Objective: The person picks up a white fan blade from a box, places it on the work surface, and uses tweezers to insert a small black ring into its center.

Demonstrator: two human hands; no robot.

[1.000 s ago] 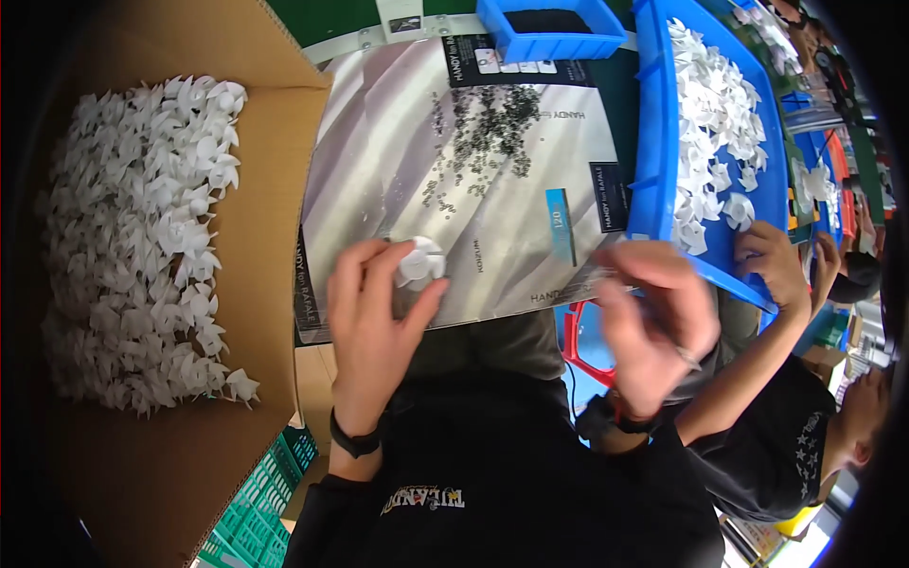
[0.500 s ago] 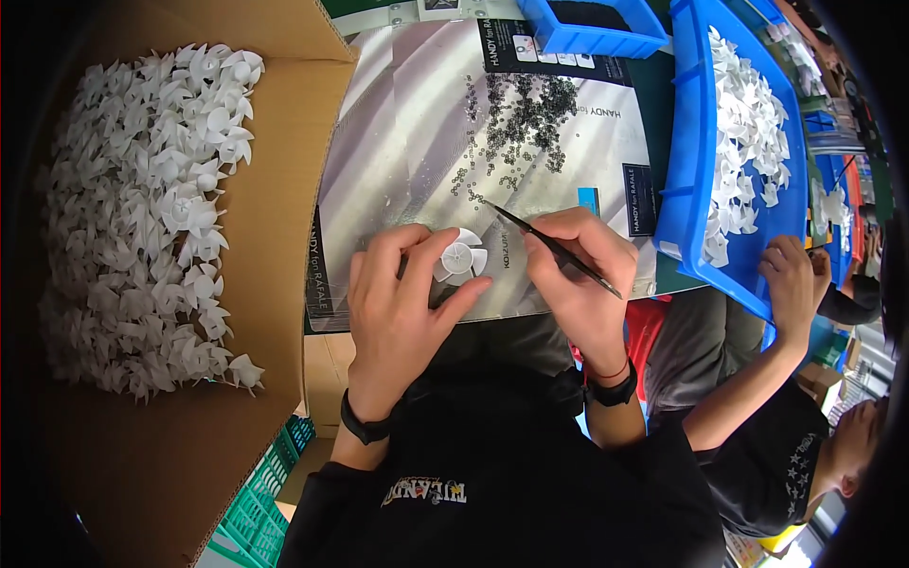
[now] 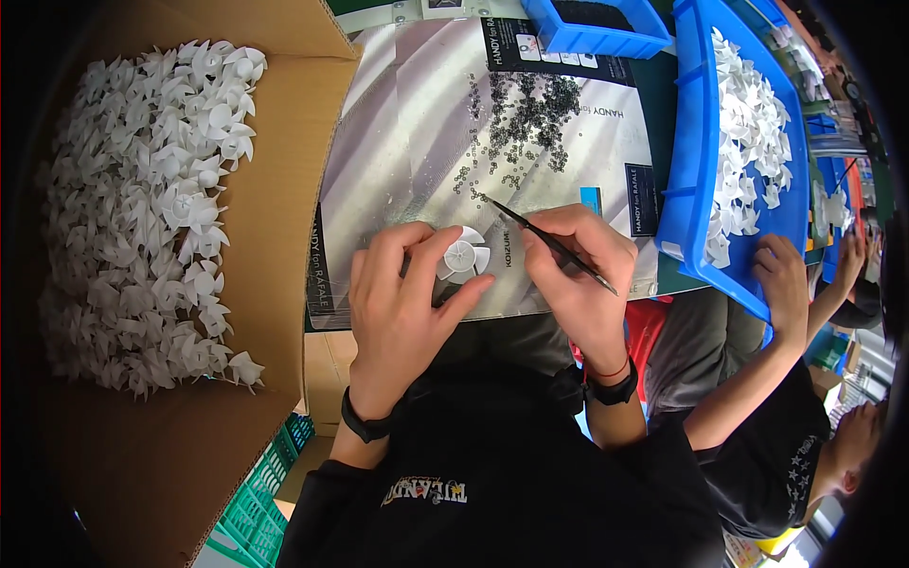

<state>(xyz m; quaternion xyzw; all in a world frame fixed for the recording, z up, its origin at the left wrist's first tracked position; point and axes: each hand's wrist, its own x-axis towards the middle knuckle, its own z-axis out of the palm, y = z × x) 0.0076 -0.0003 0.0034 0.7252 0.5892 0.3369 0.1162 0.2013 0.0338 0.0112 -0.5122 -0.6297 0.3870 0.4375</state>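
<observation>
My left hand (image 3: 393,308) is closed around a small white fan blade wheel (image 3: 461,256), its hub facing up on the printed sheet (image 3: 388,180). Thumb and index finger sit at the wheel's edge. In my right hand (image 3: 582,275) is a pair of black tweezers (image 3: 519,221), pinched between thumb and fingers and slanting away to the upper left. Their tips reach the near edge of a scatter of tiny black rings (image 3: 530,114). Whether a ring is between the tips is too small to tell.
On the left stands a cardboard box (image 3: 284,189) heaped with white fan wheels (image 3: 161,218). At the right a blue tray (image 3: 684,142) holds more, with a co-worker's hand (image 3: 784,284) at its near end. A smaller blue bin (image 3: 606,43) with black contents is at the back.
My hands and the tweezers have hardly moved. The co-worker's hand at the blue tray has shifted slightly, and another forearm now shows at the far right.
</observation>
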